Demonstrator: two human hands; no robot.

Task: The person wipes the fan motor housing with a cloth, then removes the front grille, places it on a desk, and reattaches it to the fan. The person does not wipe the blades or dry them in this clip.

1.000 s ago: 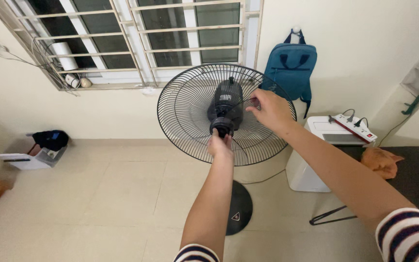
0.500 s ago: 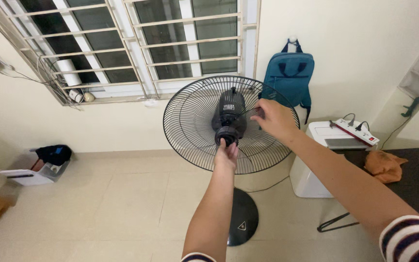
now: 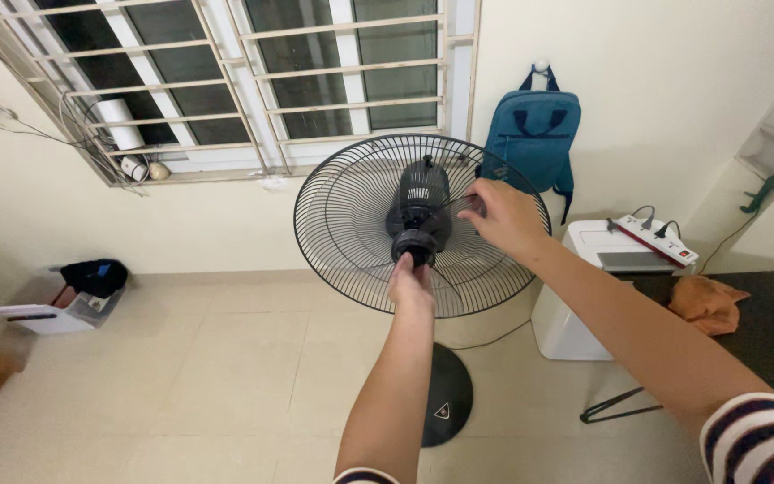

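Meanwhile the whole view has slid a little since half a second ago: the window [image 3: 253, 81] and the standing fan [image 3: 418, 224] sit slightly higher and more to the left in the picture, a small turn of the head, while both hands keep their places on the fan. Nothing has come off; the work at the hub looks unfinished and steady.

The fan stands on its round black base [image 3: 445, 394] on a pale tiled floor [image 3: 181, 376], close to a cream wall, with its blades off and only the rear wire guard [image 3: 342, 224] around the motor [image 3: 420, 202]. The left hand [image 3: 412, 285] is pinched on the dark ring at the front of the hub [image 3: 415, 240]. The right hand [image 3: 505, 215] grips the wires of the guard beside the motor.

Around it: a blue backpack [image 3: 535, 134] hanging on the wall, a white box [image 3: 575, 305] with a power strip [image 3: 656, 240] on top, an orange cloth [image 3: 709, 303] on a dark mat, and a small open box [image 3: 55, 309] at the left wall.
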